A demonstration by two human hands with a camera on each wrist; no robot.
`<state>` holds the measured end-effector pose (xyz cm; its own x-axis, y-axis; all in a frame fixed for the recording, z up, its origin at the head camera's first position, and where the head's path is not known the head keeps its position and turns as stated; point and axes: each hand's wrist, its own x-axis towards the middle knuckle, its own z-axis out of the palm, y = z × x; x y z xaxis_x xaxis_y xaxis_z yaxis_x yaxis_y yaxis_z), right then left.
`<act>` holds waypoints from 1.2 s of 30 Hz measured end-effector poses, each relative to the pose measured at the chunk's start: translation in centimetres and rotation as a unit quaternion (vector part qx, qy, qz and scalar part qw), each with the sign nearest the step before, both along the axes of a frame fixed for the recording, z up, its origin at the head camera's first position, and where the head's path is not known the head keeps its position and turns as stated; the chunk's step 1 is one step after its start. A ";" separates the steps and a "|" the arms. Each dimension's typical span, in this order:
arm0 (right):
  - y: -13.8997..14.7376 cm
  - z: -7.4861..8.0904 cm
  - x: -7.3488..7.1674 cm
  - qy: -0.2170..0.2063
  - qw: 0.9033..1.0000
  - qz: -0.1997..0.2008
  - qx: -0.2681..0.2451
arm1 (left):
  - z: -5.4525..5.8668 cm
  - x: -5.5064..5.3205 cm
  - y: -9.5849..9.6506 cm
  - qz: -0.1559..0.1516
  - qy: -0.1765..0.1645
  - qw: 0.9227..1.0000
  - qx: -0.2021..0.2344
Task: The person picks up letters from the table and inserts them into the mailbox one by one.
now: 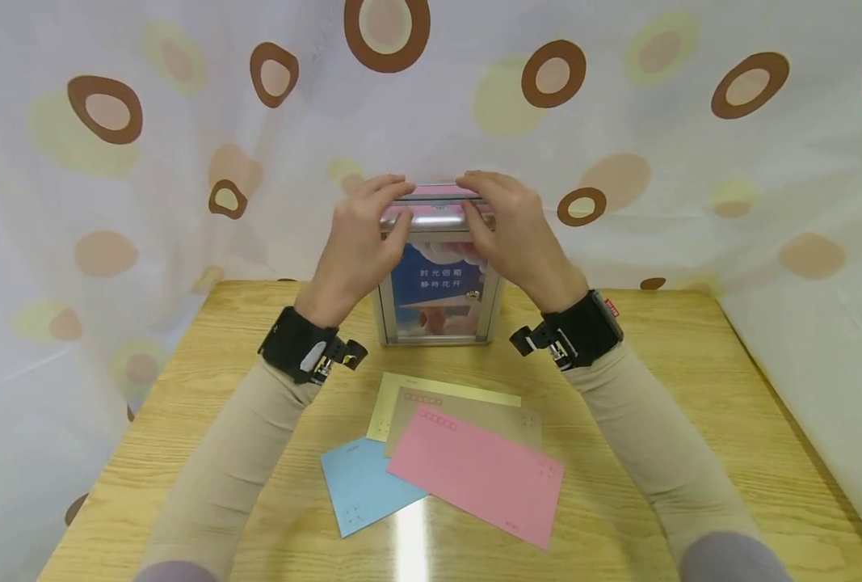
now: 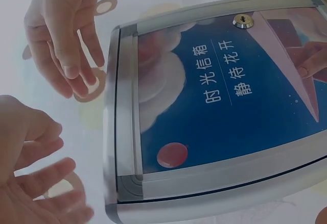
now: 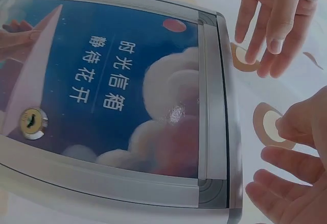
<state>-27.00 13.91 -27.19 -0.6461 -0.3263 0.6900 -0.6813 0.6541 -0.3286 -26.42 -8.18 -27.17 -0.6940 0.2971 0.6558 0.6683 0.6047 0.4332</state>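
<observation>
A silver-framed letter box (image 1: 441,222) stands upright at the back of the table, a blue picture with white characters on its front panel. My left hand (image 1: 361,238) is over its top left and my right hand (image 1: 514,234) over its top right. Both have loosely bent fingers and hold nothing. In the left wrist view, a gap shows between the left hand (image 2: 36,168) and the box's top edge. The right wrist view shows a similar gap beside the right hand (image 3: 294,168). A round key lock (image 3: 33,122) sits on the front panel.
Before the box lie overlapping envelopes: pink (image 1: 477,477), brown (image 1: 467,412), yellow (image 1: 383,404) and blue (image 1: 365,489). They rest on a wooden table (image 1: 241,356). A white patterned cloth (image 1: 431,113) hangs behind and along both sides.
</observation>
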 end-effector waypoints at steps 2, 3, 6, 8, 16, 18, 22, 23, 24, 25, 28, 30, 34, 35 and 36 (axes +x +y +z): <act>0.0 -0.4 0.6 0.006 1.000 0.002 0.001 | -0.2 0.5 -0.1 -0.002 0.020 1.000 -0.012; 0.0 -0.6 0.9 0.012 1.000 0.004 0.003 | -0.3 0.8 -0.1 -0.002 0.033 0.999 -0.018; 0.0 -1.3 2.1 0.033 0.999 0.013 0.019 | -0.8 1.9 -0.2 0.000 0.072 0.997 -0.042; 0.1 -1.7 3.2 0.045 0.998 0.022 0.029 | -1.3 2.8 -0.2 0.000 0.093 0.994 -0.059; 1.6 -3.2 7.8 0.044 0.997 0.041 0.050 | -4.1 7.3 -0.4 0.027 0.077 0.987 -0.137; 2.1 -3.6 8.7 0.042 0.996 0.042 0.060 | -5.1 8.4 -0.5 0.032 0.034 0.986 -0.162; 3.0 -5.0 10.2 0.018 0.996 0.040 0.081 | -6.9 10.0 -0.9 0.046 -0.047 0.978 -0.197; 3.3 -5.4 10.6 0.007 0.996 0.037 0.086 | -7.3 10.4 -1.0 0.048 -0.065 0.976 -0.201; 3.5 -5.8 10.9 -0.009 0.995 0.031 0.090 | -7.7 10.7 -1.1 0.050 -0.082 0.974 -0.204; 3.8 -6.2 11.3 -0.026 0.995 0.026 0.093 | -8.1 10.9 -1.2 0.051 -0.100 0.972 -0.205; 4.5 -7.3 12.4 -0.113 0.987 0.001 0.111 | -9.3 11.7 -1.5 0.059 -0.148 0.964 -0.215; 5.0 -8.2 13.1 -0.176 0.977 -0.015 0.123 | -10.4 12.2 -1.6 0.065 -0.171 0.956 -0.230; 5.8 -10.9 14.1 -0.263 0.955 -0.040 0.134 | -12.7 13.4 -1.9 0.073 -0.201 0.940 -0.264; 5.9 -11.7 14.3 -0.271 0.952 -0.043 0.139 | -13.3 13.6 -1.9 0.072 -0.214 0.936 -0.269; 5.9 -12.4 14.5 -0.276 0.949 -0.044 0.145 | -13.8 13.9 -1.9 0.072 -0.225 0.933 -0.273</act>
<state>-12.48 19.85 -39.62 -0.9167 -0.3785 0.1281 -0.3961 0.8182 -0.4168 -12.51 -10.08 -41.01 -0.9209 0.3840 0.0669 0.3880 0.8869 0.2507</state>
